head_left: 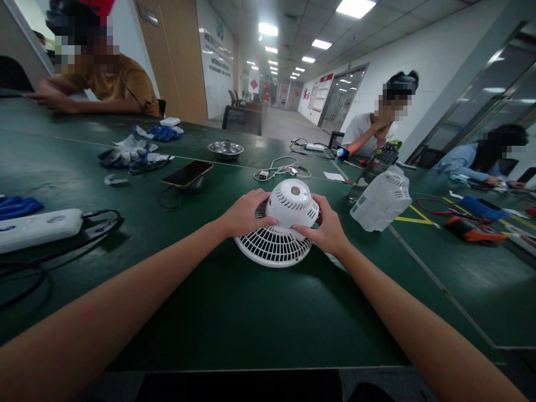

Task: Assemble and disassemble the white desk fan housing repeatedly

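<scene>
A white fan head [274,248] lies grille-down on the green table in front of me, its rounded motor housing [288,204] facing up. My left hand [249,215] is closed around the left side of the housing, thumb across its near face. From the right, my right hand [329,226] grips the same housing, its thumb close to the other one. The fingertips behind the housing are partly hidden. Right of my hands stands a white plastic fan base [381,201] with vent slots.
On the green table [268,318] are a phone [188,173], a metal bowl [226,149], a coiled white cable [285,169] and gloves [159,133]. A power strip [42,229] lies left, an orange multimeter [475,230] right. Several people sit around the table.
</scene>
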Available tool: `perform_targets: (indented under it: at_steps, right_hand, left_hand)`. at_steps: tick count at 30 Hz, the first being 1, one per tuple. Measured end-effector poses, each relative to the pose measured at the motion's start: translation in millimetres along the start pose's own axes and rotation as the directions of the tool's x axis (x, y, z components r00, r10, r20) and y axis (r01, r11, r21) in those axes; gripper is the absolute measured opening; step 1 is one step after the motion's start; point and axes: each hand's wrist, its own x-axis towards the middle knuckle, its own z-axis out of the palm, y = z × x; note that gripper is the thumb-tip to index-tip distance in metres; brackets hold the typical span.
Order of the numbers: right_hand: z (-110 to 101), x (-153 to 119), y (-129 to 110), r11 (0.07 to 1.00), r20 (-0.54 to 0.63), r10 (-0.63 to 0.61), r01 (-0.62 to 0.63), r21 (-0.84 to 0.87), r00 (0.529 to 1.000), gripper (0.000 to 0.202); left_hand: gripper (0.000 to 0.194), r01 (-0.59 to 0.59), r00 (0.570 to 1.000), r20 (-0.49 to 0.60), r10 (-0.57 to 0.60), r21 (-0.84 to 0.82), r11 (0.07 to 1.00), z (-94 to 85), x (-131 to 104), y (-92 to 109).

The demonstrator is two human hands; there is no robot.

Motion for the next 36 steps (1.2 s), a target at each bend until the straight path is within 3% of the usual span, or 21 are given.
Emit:
perform_targets:
  at_steps: [11, 17, 28, 36]
  right_hand:
    - [2, 0, -7, 0.989, -0.052, 0.0, -0.007, -0.145, 0.999, 0.075]
    - [-5, 0, -11, 0.977, 0.013, -0.019, 0.021, -0.21, 1.0, 0.069]
    - [-6, 1, -6, 0.998, 0.041, -0.002, 0.004, -0.056, 0.999, 0.075]
    - [-5, -2, -12, 0.999, 0.068, -0.018, 0.02, -0.028, 0.998, 0.072]
  left_hand:
    - [0.055, -0.014, 0.999, 0.043, 0.012, 0.055, 0.998, 1.1, 0, -2]
    - [0.061, -0.021, 0.999, 0.034, 0.019, 0.049, 0.999, 2.2, -1, -5]
    - [0.072, -0.009, 0.998, 0.058, 0.004, 0.079, 0.997, 1.6, 0, -3]
    - [0.071, -0.045, 0.998, 0.049, 0.045, 0.004, 0.999, -6.9, -1, 3]
